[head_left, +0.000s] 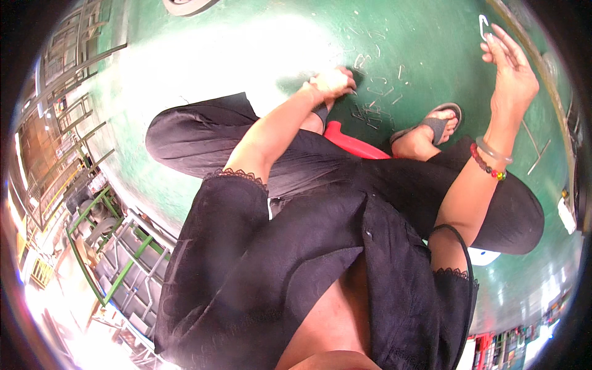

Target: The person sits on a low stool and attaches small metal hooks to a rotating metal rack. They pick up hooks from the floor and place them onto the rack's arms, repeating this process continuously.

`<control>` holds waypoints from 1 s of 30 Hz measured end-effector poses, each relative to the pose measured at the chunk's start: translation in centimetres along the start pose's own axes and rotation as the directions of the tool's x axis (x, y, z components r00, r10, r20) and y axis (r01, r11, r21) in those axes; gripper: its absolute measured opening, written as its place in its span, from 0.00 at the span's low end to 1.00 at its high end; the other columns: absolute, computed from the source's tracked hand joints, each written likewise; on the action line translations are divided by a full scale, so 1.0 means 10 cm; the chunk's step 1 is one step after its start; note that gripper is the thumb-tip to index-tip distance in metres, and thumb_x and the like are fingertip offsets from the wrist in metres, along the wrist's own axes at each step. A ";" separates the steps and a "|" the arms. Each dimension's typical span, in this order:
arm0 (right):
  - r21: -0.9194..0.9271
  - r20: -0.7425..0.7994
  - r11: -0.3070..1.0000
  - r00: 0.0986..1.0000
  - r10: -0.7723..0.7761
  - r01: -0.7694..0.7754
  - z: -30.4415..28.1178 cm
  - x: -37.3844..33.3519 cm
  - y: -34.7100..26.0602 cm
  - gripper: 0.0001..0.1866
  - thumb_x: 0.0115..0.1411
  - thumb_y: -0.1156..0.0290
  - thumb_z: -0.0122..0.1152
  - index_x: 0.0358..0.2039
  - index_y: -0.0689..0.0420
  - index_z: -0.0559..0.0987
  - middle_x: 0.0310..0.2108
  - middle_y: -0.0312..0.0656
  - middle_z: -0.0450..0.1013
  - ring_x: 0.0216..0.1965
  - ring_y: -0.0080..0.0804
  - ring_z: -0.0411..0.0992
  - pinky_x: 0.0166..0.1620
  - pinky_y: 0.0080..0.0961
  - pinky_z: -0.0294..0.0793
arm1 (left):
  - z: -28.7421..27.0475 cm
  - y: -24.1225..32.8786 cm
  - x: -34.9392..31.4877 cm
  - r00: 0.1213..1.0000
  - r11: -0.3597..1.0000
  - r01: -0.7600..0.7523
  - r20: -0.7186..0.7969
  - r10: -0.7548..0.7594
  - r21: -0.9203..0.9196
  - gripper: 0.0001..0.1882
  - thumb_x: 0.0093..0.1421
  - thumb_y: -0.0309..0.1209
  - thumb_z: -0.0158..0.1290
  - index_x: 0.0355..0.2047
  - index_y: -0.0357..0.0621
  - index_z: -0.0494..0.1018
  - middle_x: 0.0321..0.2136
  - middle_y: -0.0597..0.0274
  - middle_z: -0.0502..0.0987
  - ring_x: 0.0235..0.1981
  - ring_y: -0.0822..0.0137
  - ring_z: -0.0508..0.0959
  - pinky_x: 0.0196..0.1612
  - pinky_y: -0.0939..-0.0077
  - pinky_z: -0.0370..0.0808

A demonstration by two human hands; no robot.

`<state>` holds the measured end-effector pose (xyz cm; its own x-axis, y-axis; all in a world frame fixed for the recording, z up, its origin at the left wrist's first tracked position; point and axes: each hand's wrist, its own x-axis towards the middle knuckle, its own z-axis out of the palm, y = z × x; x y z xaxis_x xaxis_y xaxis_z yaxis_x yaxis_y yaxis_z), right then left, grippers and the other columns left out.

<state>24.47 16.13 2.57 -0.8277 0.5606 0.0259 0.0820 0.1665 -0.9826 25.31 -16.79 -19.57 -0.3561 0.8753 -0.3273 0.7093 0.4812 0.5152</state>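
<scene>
In the head view, the right hand is raised, thumb and fingertips pinched together on the lower end of a white C-shaped hook, which sticks up beyond them. Because the grip seems to take in only that tip, the likeliest slip is the hook swivelling or springing out of the fingers. If it fell, it could be hard to pick out among the bent wire pieces strewn on the green floor, left of and below these fingers.

The left hand is low, its fingers curled close together; whether they pinch anything I cannot tell. The bent wire pieces lie just right of them, with a dark cluster of thin pieces below and to the right. Such tangled bits could come up several at once, or prick a fingertip groping among them. The grey sandal, farther right of those fingers and near the cluster, might scatter or bend pieces if the foot shifted.
</scene>
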 end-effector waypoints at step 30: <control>-0.054 0.025 0.998 0.999 0.024 -0.023 0.14 -0.05 0.00 0.12 0.53 0.82 0.61 0.40 0.67 0.78 0.32 0.45 0.76 0.29 0.24 0.74 0.30 0.15 0.73 | 0.18 -0.22 0.03 0.498 0.592 0.790 -0.395 -0.772 -0.160 0.16 0.52 0.40 0.55 0.34 0.40 0.76 0.30 0.48 0.77 0.37 0.54 0.77 0.45 0.63 0.71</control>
<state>24.14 14.75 2.29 -0.8393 0.5437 -0.0024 0.1307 0.1975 -0.9716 24.79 -17.67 -22.24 -0.9652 0.0836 -0.2479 0.0408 0.9841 0.1731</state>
